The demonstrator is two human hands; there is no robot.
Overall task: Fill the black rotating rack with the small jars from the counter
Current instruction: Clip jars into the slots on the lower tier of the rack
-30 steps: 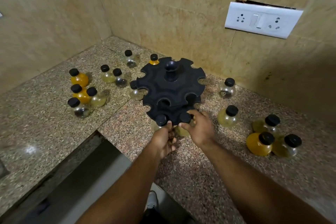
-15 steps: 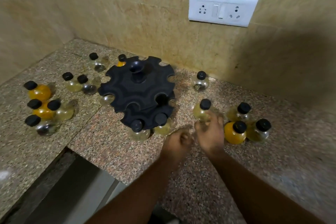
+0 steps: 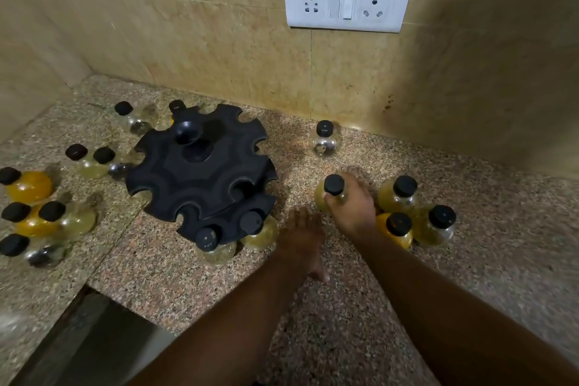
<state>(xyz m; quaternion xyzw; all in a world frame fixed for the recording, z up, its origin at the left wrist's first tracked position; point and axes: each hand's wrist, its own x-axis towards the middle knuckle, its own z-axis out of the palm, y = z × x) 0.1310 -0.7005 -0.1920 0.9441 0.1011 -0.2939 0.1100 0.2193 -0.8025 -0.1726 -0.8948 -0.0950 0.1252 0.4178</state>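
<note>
The black rotating rack stands on the granite counter, its top tier's slots bare. Two black-capped jars hang in the lower tier's front slots. My right hand is wrapped around a pale yellow jar right of the rack; the jar still rests on the counter. My left hand hovers between the rack and that jar, holding nothing, fingers loosely apart. Three more jars cluster just right of my right hand, and one clear jar stands near the wall.
Several black-capped jars, some orange, stand on the counter left of and behind the rack. A white switch and socket plate is on the tiled wall. The counter's front edge drops away at the lower left.
Both hands have left the rack's front jars and moved right. My right hand has closed on the pale yellow jar. The view has swung to the right.
</note>
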